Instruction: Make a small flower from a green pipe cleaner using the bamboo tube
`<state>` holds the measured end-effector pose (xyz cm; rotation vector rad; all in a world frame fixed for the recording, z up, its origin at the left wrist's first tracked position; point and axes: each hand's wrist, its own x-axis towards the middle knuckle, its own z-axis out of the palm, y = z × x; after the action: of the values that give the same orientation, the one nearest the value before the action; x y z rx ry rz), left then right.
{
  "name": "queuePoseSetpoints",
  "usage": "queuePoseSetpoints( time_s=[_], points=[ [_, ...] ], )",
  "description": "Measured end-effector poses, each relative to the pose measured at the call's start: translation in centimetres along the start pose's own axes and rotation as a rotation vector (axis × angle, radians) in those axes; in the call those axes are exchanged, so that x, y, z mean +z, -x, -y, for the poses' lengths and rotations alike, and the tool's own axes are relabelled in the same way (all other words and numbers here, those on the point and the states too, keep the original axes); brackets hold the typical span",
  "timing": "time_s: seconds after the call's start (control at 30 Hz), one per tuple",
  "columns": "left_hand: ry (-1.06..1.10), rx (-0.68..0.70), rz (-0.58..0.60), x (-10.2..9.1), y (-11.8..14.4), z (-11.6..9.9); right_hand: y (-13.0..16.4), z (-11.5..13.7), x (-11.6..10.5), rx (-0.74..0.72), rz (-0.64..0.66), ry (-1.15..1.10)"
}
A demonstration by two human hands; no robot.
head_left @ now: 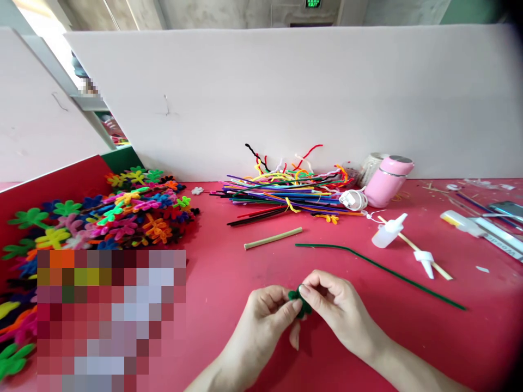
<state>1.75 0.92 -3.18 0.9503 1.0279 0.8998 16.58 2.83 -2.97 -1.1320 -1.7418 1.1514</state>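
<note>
A small dark green pipe-cleaner flower (pixel 304 309) is pinched between my two hands above the red table. My left hand (pixel 265 316) grips its left side with thumb and fingers. From the upper right, my right hand (pixel 337 302) presses thumb and forefinger on it. The fingers hide part of its shape. Just beyond my right hand lies a long dark green pipe cleaner (pixel 392 265), bent near its left end. A short pale stick (pixel 273 238) rests farther back, apart from both hands.
A heap of colourful pipe-cleaner flowers (pixel 122 218) fills the left side. Bundled pipe cleaners (pixel 281 190) lie along the white partition (pixel 286 98). A pink flask (pixel 388 181), a white cable (pixel 353 200) and a glue bottle (pixel 388 233) stand or lie at right.
</note>
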Motion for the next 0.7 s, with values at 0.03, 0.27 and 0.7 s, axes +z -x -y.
queuePoseSetpoints(
  time_s=[0.03, 0.27, 0.7],
  points=[
    [0.024, -0.013, 0.006, -0.1, -0.09, 0.07, 0.01, 0.0, -0.04, -0.027, -0.029, 0.039],
    [0.046, -0.021, -0.039, -0.1, -0.36, 0.14, 0.3, 0.22, -0.12, -0.111, -0.077, 0.147],
    [0.16, -0.016, 0.026, -0.3, -0.14, 0.12, -0.2, -0.1, -0.42, 0.121, 0.097, -0.28]
  ],
)
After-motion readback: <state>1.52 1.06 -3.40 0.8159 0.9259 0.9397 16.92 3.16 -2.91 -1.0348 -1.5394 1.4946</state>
